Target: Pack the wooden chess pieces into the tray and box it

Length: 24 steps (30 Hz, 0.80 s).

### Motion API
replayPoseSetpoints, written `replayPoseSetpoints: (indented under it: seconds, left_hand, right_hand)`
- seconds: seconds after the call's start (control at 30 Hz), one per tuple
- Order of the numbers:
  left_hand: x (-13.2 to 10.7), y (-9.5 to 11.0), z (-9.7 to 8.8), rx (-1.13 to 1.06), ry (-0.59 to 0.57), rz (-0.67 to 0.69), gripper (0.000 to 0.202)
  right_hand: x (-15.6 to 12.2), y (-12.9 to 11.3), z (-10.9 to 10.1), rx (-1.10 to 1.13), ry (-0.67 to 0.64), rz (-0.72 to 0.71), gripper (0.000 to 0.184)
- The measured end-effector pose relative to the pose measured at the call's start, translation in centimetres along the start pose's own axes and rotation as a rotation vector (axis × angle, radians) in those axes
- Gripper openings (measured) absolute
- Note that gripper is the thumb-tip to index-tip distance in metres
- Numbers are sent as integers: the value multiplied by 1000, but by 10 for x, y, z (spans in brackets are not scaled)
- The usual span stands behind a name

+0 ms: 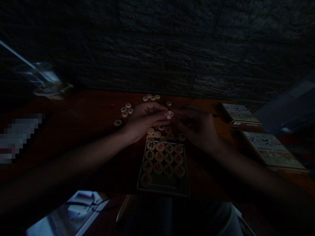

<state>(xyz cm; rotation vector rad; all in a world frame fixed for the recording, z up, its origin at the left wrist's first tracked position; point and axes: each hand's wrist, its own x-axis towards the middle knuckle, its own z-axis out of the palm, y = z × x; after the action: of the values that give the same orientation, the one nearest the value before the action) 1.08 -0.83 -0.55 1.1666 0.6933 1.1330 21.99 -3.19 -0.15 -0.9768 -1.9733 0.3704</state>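
My left hand (147, 118) is closed, pinching a Chinese chess piece (169, 114) with a red character between thumb and fingers. Close to that piece's right side is my right hand (199, 126), its thumb and forefinger curved and apart; whether they touch the piece is hard to see in the dark. Below both hands lies an open shallow box (169, 188) with rows of round pieces, red and black characters facing up. Its top three rows are full, and the bottom row has one black-lettered piece (146, 179) at the left. Loose pieces (157, 134) lie just beyond the box.
More pieces (125, 113) lie in a cluster to the left, others (153, 98) near the wall (157, 49). Two printed boxes (240, 112) (270, 149) sit at the right of the wooden table (93, 101). A clear container (49, 82) stands back left.
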Motion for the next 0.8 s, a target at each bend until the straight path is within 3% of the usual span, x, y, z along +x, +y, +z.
replayPoseSetpoints:
  seconds: [0.27, 0.6, 0.8]
  left_hand:
    - [-2, 4, 4, -39, -45, -66, 25]
    - [-2, 6, 5, -66, -7, -99, 15]
    - [1, 8, 5, -113, -29, -55, 4]
  right_hand:
    - [1, -3, 0, 4, 2, 55, 30]
    - [1, -7, -2, 54, -28, 129, 26]
    - [8, -23, -7, 119, 3, 237, 26]
